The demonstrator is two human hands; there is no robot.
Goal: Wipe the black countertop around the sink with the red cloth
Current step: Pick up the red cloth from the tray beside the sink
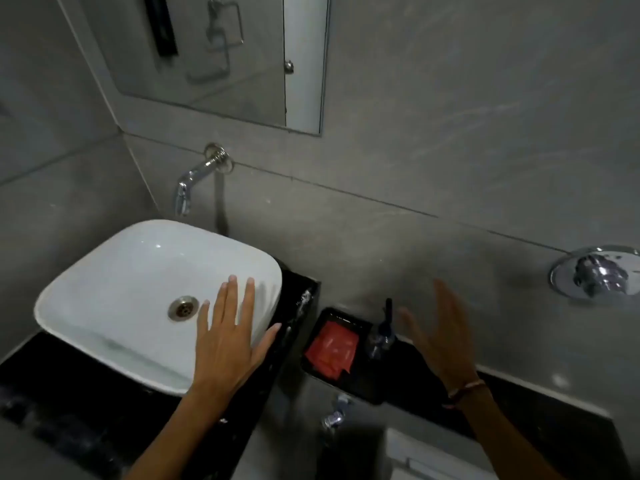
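Since our right hand (pixel 440 337), fingers spread and empty, hangs just right of the red cloth (pixel 331 349), we judge it nearer than the left.

Red cloth (pixel 331 349), folded flat into a rough square, lying in a black tray, black glossy surface (pixel 86 403) around a white square vessel sink (pixel 104 271), pale smears along its right edge beside the sink
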